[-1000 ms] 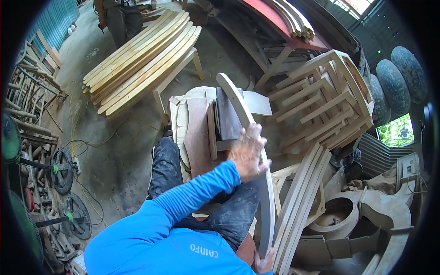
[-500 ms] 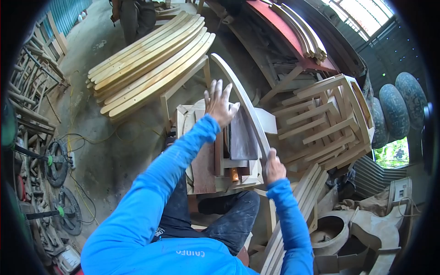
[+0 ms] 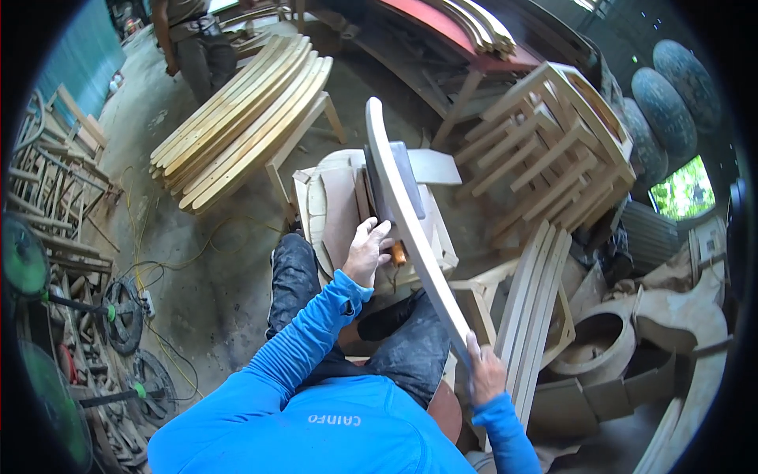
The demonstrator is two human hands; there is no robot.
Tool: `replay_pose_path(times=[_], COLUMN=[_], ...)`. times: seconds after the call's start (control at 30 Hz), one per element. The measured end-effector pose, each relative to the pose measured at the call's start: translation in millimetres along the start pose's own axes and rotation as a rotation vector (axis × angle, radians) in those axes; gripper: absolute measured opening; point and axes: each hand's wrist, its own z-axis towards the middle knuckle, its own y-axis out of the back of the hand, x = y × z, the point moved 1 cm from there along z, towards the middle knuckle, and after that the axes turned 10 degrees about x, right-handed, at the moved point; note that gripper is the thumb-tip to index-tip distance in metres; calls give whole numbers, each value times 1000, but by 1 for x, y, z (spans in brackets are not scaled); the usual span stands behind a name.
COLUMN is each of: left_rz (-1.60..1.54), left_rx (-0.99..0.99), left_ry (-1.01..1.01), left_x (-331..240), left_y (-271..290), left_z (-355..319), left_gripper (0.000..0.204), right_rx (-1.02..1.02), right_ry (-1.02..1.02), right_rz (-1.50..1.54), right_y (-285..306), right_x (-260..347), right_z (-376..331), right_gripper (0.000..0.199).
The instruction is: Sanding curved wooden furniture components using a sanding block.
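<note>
A long, curved wooden slat (image 3: 414,217) slants from the far middle toward my right side. My right hand (image 3: 487,376) is closed around its near end. The slat crosses over a dark grey flat block (image 3: 409,180), apparently a sanding surface, which sits on a wooden stand (image 3: 312,207). My left hand (image 3: 367,251) is off the slat, fingers apart and bent, beside an orange handle-like piece (image 3: 398,254) at the stand's near side. Whether its fingertips touch that piece, I cannot tell. A brown sheet (image 3: 343,209) lies on the stand.
Curved slats (image 3: 241,118) are stacked on a trestle at the far left, with a person (image 3: 193,47) behind. Several slats (image 3: 537,304) lean to my right. A slatted wooden frame (image 3: 553,150) stands at the far right. Wheels (image 3: 125,316) and yellow cords lie left.
My left hand has come off the slat and moved back toward me. The right hand has drawn the slat nearer and lower. The view has also shifted.
</note>
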Motion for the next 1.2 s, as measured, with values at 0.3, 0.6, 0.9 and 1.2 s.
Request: replay_pose_path(times=[0.3,0.6,0.9,1.2], left_rz=[-538,-482,-537,-761], left_rx=[103,177,-90,-9], left_ry=[54,-266,-359,-368], left_x=[50,-12,-85,-102], left_y=[-36,-15,73,101], left_z=[-20,-52,-68,-63], left_gripper=[46,57,36,28], right_rx=[-236,-258,-377,-365], right_ry=[-107,-79,112,175], right_rz=[-87,176,165,229], right_y=[60,-6,20,26], right_x=[-7,-12,-38,-47], right_z=[-101,-55,29,50], right_gripper=[58,58,60,56])
